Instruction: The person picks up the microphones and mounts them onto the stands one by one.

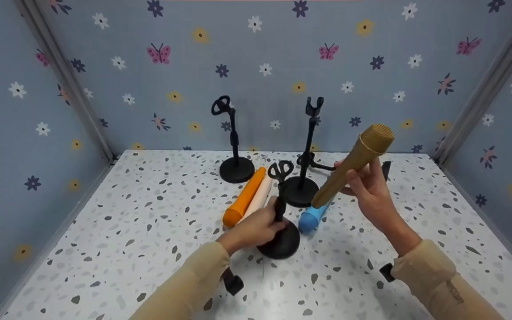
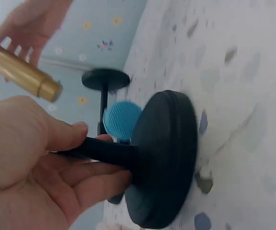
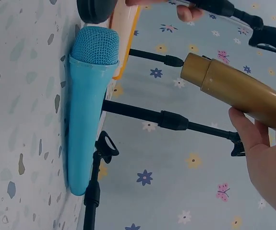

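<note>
My left hand [image 1: 258, 224] grips the lower pole of a black microphone stand [image 1: 279, 242], whose clip [image 1: 281, 170] points up. In the left wrist view, thumb and fingers wrap the pole just by the round base [image 2: 164, 160]. A gold microphone [image 1: 349, 166] is held in my right hand [image 1: 371, 189], tilted with its mesh head up and to the right. Its tail end hangs above a blue microphone [image 1: 311, 219], which lies on the table and shows whole in the right wrist view [image 3: 92, 110].
An orange microphone [image 1: 243, 198] and a pale pink one [image 1: 261, 195] lie left of the held stand. Two black stands, one at back left [image 1: 236, 169] and one at centre right [image 1: 301, 191], stand upright. Another stand [image 1: 311, 161] lies behind, partly hidden by the right hand.
</note>
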{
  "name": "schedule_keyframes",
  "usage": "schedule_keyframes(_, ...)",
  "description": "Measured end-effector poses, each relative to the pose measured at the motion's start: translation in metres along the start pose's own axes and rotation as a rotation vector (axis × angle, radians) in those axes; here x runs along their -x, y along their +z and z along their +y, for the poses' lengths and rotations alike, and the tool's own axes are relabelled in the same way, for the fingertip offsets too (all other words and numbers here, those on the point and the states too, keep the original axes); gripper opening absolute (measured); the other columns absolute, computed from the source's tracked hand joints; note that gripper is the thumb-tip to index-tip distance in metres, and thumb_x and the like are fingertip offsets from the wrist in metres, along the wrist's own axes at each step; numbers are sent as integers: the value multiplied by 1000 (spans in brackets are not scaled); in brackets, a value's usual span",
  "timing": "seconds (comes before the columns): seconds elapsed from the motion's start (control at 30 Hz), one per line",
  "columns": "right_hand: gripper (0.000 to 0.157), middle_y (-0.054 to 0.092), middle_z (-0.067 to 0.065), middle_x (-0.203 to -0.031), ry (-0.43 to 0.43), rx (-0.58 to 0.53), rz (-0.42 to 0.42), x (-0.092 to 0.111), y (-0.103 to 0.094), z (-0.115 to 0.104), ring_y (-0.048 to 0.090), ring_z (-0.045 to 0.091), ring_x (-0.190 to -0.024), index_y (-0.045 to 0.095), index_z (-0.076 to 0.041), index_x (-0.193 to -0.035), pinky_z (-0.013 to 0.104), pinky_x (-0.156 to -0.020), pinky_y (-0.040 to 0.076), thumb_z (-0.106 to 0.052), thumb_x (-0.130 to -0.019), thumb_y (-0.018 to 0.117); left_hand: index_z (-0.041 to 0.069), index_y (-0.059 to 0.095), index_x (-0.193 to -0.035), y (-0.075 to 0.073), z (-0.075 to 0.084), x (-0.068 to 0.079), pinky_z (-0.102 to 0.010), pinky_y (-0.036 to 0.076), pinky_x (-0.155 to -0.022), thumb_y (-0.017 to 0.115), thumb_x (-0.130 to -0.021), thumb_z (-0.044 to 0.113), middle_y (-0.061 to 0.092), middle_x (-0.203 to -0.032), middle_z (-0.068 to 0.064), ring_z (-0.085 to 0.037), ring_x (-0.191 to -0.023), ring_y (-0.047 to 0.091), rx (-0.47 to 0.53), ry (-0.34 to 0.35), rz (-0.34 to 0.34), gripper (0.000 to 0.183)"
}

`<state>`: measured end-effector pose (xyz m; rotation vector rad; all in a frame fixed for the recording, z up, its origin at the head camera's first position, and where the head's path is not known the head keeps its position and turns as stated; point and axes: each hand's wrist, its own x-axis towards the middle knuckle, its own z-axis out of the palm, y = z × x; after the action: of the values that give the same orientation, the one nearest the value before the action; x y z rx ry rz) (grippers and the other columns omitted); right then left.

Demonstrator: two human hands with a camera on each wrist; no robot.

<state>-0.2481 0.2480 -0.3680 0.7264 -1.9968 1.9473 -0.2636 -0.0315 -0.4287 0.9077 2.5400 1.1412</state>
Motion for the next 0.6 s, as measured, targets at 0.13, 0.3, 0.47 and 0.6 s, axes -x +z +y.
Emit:
schedule_keyframes(0.13, 56, 52, 25, -134, -23, 1, -7, 0, 5, 0, 55, 35, -127, 21, -20, -158, 44, -96, 54, -9, -108, 45, 10, 39, -134, -2, -6, -12, -39, 39, -112, 54, -104, 8, 67, -127, -11, -18, -123, 59, 94, -22, 26, 33)
schedule_keyframes(0.3, 57, 48, 32, -137, -58, 24, -33, 1, 9, 0, 52, 34, -130, 20, -15, -157, 42, -101, 51, -6, -108, 47, 9, 43, -143, -6, -5, -19, -37, 47, -105, 63, -102, 19, 63, -132, -13, -19, -115, 60, 41, -5, 130, 46)
schedule_keyframes(0.47, 59, 51, 27, -137, -85, 59, -41, -3, 10, -2, 51, 34, -131, 22, -17, -157, 39, -102, 50, -5, -106, 50, 14, 55, -128, -12, 0, -26, -34, 52, -96, 66, -99, 11, 67, -120, -9, -20, -105, 63, 57, 43, 199, 31)
schedule_keyframes(0.6, 59, 54, 22, -134, -107, 51, -47, -3, 12, 0, 50, 34, -133, 24, -16, -157, 38, -104, 49, -2, -106, 50, 10, 52, -129, -13, -2, -33, -34, 50, -100, 66, -97, 1, 68, -117, -11, -22, -110, 65, 79, 64, 207, 36)
